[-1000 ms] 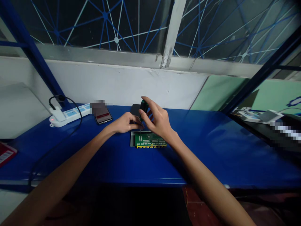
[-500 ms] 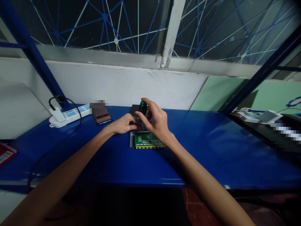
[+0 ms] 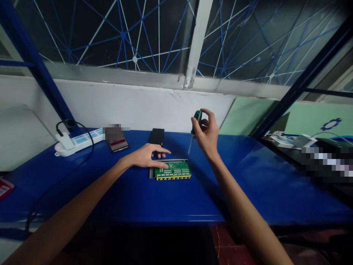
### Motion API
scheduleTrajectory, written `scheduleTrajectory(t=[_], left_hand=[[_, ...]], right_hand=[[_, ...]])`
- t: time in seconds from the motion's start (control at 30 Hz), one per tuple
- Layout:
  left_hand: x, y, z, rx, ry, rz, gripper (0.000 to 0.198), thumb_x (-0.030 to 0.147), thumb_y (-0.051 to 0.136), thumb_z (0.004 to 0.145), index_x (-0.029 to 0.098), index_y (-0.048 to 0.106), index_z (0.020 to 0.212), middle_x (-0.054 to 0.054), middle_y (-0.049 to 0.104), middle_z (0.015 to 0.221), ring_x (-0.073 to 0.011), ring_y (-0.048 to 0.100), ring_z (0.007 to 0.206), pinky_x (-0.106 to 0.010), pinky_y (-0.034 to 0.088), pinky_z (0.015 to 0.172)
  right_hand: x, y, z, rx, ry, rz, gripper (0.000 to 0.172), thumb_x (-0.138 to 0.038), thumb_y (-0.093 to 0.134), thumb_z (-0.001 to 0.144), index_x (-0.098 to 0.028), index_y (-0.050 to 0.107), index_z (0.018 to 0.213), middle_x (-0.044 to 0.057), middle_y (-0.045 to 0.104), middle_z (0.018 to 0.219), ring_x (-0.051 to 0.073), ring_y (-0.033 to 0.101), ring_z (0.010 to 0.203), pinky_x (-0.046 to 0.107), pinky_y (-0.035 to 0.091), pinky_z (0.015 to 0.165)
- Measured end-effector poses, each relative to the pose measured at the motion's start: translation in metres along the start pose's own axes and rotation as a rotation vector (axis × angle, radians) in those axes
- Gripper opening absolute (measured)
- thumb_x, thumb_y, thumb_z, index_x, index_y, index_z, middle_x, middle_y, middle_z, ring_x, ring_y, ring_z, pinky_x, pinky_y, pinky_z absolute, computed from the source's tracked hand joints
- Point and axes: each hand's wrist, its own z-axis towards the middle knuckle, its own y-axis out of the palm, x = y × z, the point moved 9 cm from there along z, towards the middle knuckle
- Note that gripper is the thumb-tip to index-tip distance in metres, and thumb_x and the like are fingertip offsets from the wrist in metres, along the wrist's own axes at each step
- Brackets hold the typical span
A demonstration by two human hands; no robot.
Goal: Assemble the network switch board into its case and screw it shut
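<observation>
Head view: a green circuit board [image 3: 176, 170] lies flat on a blue worktop [image 3: 248, 176], set in from the middle of the near edge, with a yellow strip [image 3: 173, 178] along its side toward the person. Beneath it sits a grey casing [image 3: 152, 173], which shows past the board's left end and along its far side. The left hand [image 3: 147, 155] reaches over the left part of the board, palm down, with thumb and fingers spread wide and nothing visible in its grasp; whether the thumb touches the board is hard to tell from this angle. The right hand [image 3: 207, 132] holds a screwdriver [image 3: 197, 119] by its dark green handle, pinched between thumb and fingers. The tool leans, handle up, and its thin shaft [image 3: 190, 142] points down toward the board's far right corner, the tip apart from the board. Behind the board, near the worktop's far edge, lies a black box [image 3: 156, 137]. Farther left along that edge is a phone [image 3: 119, 141], and next to it, toward the far left corner, a white power strip [image 3: 93, 137] bears a white plug [image 3: 65, 141]. At the left edge lies a red packet [image 3: 5, 187].
</observation>
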Motion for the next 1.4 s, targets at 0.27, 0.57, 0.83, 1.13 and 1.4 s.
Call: scheduleTrajectory(t=[0.27, 0.57, 0.83, 1.13, 1.4], left_hand=[[0.025, 0.033, 0.000, -0.054, 0.042, 0.362, 0.086, 0.069, 0.067, 0.071, 0.031, 0.043, 0.144, -0.012, 0.056, 0.123, -0.0308, 0.055, 0.105, -0.042, 0.042, 0.087], [0.024, 0.021, 0.003, 0.091, 0.055, 0.372, 0.055, 0.053, 0.067, 0.077, 0.023, 0.064, 0.123, -0.011, 0.066, 0.118, -0.0271, 0.062, 0.103, -0.039, 0.047, 0.085], [-0.004, -0.023, 0.000, 0.433, -0.143, -0.179, 0.039, 0.048, 0.065, 0.081, 0.017, 0.074, 0.103, -0.006, 0.074, 0.091, -0.0191, 0.065, 0.078, -0.025, 0.044, 0.062], [-0.016, -0.026, 0.031, 0.786, -0.309, -0.762, 0.040, 0.048, 0.059, 0.082, 0.012, 0.069, 0.069, -0.005, 0.067, 0.062, -0.0143, 0.057, 0.053, -0.024, 0.040, 0.051], [-0.008, -0.055, 0.067, 0.719, -0.269, -0.379, 0.069, 0.061, 0.024, 0.095, 0.016, 0.075, 0.092, -0.012, 0.074, 0.094, -0.0245, 0.066, 0.089, -0.032, 0.048, 0.075]], right_hand=[[0.098, 0.023, -0.029, -0.626, 0.142, -0.679, 0.043, -0.048, 0.053, 0.087, -0.022, 0.063, 0.119, 0.007, 0.072, 0.084, 0.023, 0.066, 0.076, 0.029, 0.040, 0.061], [0.098, 0.037, -0.045, -0.717, 0.129, -0.773, 0.053, -0.055, 0.048, 0.090, -0.020, 0.058, 0.127, 0.015, 0.074, 0.095, 0.031, 0.068, 0.085, 0.033, 0.042, 0.065], [0.074, 0.008, -0.022, -0.463, 0.196, -0.533, 0.046, -0.056, 0.045, 0.093, -0.019, 0.064, 0.113, 0.007, 0.071, 0.076, 0.024, 0.067, 0.074, 0.029, 0.043, 0.060], [0.030, 0.057, -0.056, -0.580, 0.423, 0.524, 0.047, -0.064, 0.056, 0.085, -0.019, 0.054, 0.071, -0.002, 0.055, 0.052, 0.011, 0.051, 0.033, 0.023, 0.036, 0.034], [0.043, 0.033, -0.040, -0.248, 0.555, 0.767, 0.042, -0.053, 0.068, 0.081, -0.021, 0.046, 0.066, -0.005, 0.051, 0.043, 0.007, 0.042, 0.028, 0.020, 0.028, 0.031]])
